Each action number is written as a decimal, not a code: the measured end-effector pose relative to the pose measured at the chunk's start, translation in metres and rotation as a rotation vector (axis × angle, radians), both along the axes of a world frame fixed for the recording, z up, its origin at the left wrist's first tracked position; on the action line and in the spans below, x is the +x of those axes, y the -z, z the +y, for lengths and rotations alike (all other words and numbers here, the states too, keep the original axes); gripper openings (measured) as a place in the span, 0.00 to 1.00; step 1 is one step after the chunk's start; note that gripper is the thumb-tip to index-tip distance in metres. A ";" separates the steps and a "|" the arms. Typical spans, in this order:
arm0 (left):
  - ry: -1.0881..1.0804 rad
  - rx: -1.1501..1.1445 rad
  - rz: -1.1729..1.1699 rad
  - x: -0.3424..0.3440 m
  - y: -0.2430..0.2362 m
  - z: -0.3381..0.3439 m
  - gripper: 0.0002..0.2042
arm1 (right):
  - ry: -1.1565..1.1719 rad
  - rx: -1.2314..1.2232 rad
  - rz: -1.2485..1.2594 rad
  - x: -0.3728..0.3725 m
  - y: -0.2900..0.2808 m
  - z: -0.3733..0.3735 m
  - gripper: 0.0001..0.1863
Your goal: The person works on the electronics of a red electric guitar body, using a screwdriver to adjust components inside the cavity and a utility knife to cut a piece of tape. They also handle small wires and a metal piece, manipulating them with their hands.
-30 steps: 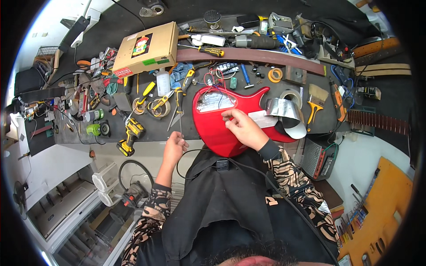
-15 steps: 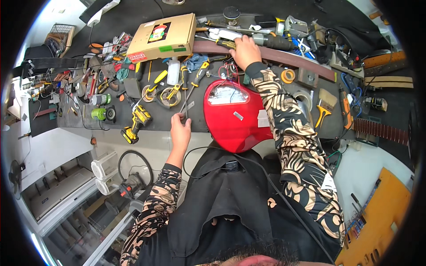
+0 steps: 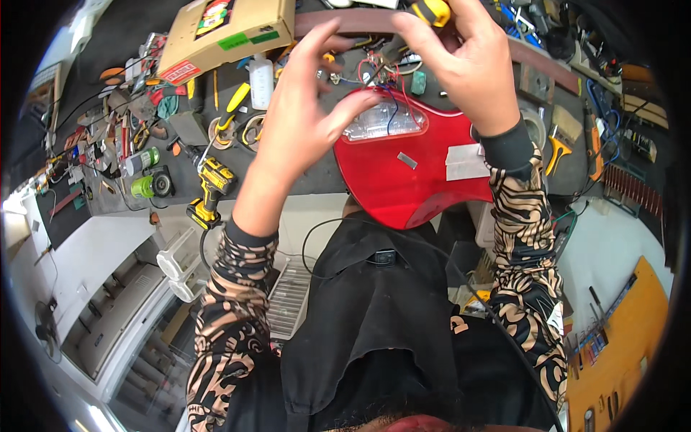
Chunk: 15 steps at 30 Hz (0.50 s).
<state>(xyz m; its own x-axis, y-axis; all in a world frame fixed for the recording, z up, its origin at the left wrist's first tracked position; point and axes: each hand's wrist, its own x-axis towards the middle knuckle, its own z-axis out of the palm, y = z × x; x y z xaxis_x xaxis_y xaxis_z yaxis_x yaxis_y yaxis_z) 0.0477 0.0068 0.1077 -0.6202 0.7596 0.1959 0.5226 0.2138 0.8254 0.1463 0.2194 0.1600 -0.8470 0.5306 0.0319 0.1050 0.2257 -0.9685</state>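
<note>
A glossy red guitar body point(image 3: 425, 173) lies at the bench's near edge, its lower end by my lap. Its cavity point(image 3: 389, 119) is lined with shiny foil, and red and blue wires point(image 3: 385, 79) rise at its far edge. My left hand point(image 3: 302, 108) hovers over the left of the cavity, blurred, thumb and fingers apart, with nothing visible in it. My right hand point(image 3: 475, 68) is raised beyond the body's right side, its fingers closed around a yellow-and-black tool handle point(image 3: 432, 11); the rest of that tool is hidden or cut off.
A cardboard box point(image 3: 227, 39) stands at the back left, beside a white bottle point(image 3: 260, 83). Left of the guitar lie a yellow cordless drill point(image 3: 214, 183) and tape rolls point(image 3: 222, 133). To the right are a brush point(image 3: 560, 140) and an orange cutter point(image 3: 596, 151).
My right hand has lifted from the back of the bench with the yellow-and-black handle. My left hand has risen from the front edge toward the cavity. The head view has shifted.
</note>
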 end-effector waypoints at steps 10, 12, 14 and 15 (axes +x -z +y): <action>0.120 -0.068 -0.660 -0.027 0.065 -0.019 0.18 | -0.149 0.461 -0.065 0.055 0.115 -0.023 0.20; 0.119 0.016 -0.640 -0.022 0.076 -0.036 0.14 | -0.139 0.559 -0.149 0.075 0.136 -0.029 0.20; 0.106 0.041 -0.639 -0.014 0.090 -0.050 0.18 | -0.121 0.639 -0.222 0.093 0.160 -0.036 0.21; 0.153 0.061 -0.605 -0.011 0.097 -0.058 0.19 | -0.109 0.647 -0.241 0.098 0.168 -0.038 0.21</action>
<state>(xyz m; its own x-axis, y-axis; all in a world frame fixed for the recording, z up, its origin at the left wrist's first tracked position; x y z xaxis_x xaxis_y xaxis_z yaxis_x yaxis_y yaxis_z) 0.0364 -0.0514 0.0102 -0.5199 0.8472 -0.1096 -0.0197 0.1164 0.9930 0.2441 0.1815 -0.0079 -0.9176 0.3798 0.1175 0.2436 0.7707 -0.5889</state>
